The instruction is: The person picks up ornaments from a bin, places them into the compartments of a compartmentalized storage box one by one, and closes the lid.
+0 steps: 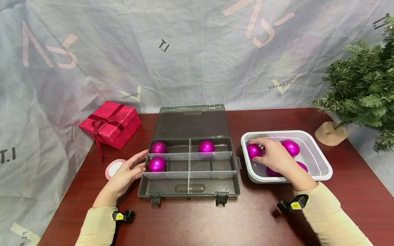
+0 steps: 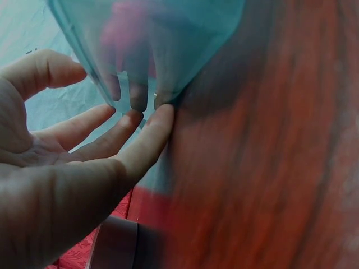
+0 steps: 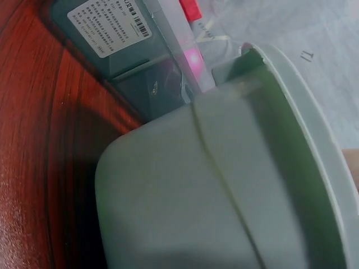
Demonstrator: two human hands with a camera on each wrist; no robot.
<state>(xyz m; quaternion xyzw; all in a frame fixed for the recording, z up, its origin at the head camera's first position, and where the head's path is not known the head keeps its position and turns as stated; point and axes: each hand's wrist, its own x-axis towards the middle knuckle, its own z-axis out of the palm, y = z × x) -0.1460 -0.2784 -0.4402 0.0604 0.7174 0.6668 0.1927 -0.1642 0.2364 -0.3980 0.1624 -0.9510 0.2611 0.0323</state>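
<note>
A translucent grey compartment box (image 1: 166,189) lies with its lid (image 1: 191,124) folded back. It holds a glittery magenta Christmas ball (image 1: 158,147), a shiny magenta ball (image 1: 157,164) and another (image 1: 206,146) in separate compartments. My left hand (image 1: 121,177) touches the box's left side with extended fingers; the left wrist view shows the fingertips (image 2: 162,115) against its wall. Over the white plastic tub (image 1: 324,173), my right hand (image 1: 275,155) grips a magenta ball (image 1: 253,151) between fingers and thumb. More magenta balls (image 1: 290,148) lie in the tub, partly hidden by that hand.
A red gift box (image 1: 112,121) with a ribbon stands at the back left. Near my left hand lies a roll of pink-and-white tape or similar round item (image 1: 113,169). An artificial fir tree (image 1: 363,85) on a wooden base (image 1: 331,133) stands right of the tub.
</note>
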